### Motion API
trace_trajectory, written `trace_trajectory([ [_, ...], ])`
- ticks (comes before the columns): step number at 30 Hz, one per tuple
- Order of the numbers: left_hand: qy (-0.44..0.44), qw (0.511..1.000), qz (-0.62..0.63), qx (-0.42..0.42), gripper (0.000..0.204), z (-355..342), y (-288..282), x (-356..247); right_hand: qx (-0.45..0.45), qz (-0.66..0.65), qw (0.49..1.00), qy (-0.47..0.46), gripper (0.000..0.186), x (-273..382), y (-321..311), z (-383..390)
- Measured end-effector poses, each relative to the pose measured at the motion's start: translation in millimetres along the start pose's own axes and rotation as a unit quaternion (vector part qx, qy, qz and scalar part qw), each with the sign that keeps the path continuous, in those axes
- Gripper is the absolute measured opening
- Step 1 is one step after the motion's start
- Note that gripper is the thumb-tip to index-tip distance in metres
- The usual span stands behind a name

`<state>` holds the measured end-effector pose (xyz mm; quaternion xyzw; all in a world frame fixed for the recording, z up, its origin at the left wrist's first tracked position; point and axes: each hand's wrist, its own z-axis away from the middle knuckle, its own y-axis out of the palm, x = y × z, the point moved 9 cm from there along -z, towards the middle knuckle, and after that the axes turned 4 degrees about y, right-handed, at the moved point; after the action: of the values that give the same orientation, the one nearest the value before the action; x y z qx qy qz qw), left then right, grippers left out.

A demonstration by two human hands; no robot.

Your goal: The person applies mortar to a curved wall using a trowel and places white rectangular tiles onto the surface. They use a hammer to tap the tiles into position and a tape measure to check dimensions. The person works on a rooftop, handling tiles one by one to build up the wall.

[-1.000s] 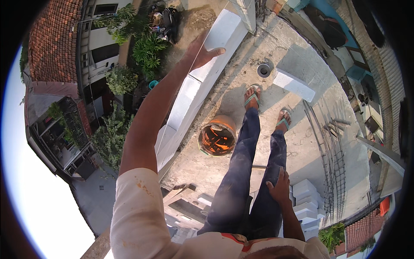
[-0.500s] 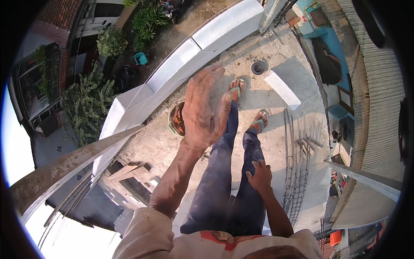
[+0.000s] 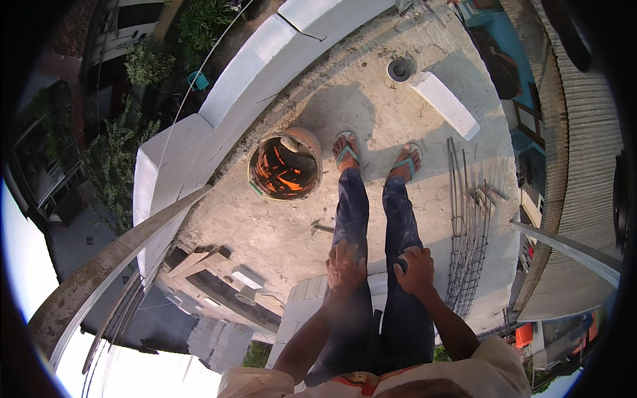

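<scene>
My left hand [image 3: 346, 266] rests on the left knee of my dark blue trousers [image 3: 353, 205], its fingers laid over the cloth and holding nothing. On the other knee lies my right hand [image 3: 417, 270], fingers a little apart and draped over the trouser leg, also without anything in it. Both feet stand in flip-flops [image 3: 346, 151] on a rough concrete surface. Left of the feet is a round bucket [image 3: 314, 144] whose inside shows bright orange and dark patches; a greyish lump sits at its rim. A small tool with a metal head [image 3: 323, 227] lies near my left shin.
A low curved wall of white blocks [image 3: 249, 69] edges the left side, with a drop beyond. A loose white block [image 3: 446, 105] and a grey ring-shaped thing [image 3: 399, 69] lie ahead. Steel rebar frames [image 3: 464, 265] are at right. A long pole [image 3: 126, 255] slants at left.
My left hand has come down from in front of the view onto the left knee, uncovering the bucket. The right hand stays on its knee. The view has shifted.
</scene>
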<state>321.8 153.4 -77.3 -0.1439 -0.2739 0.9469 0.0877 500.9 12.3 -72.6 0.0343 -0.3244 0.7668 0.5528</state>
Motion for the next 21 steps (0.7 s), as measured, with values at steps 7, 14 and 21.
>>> trace_trajectory([
  [7,-0.006,1.0,-0.016,-0.024,0.039,3,14,13,-0.049,-0.02,0.999,-0.014,0.028,1,10,5],
  [14,-0.023,0.998,0.005,-0.067,0.041,6,34,23,-0.071,0.011,0.997,-0.039,0.03,8,-13,5],
  [21,0.225,0.915,0.097,-0.32,0.06,-132,-125,-44,-0.025,0.038,0.998,-0.049,0.031,4,-15,-11],
])
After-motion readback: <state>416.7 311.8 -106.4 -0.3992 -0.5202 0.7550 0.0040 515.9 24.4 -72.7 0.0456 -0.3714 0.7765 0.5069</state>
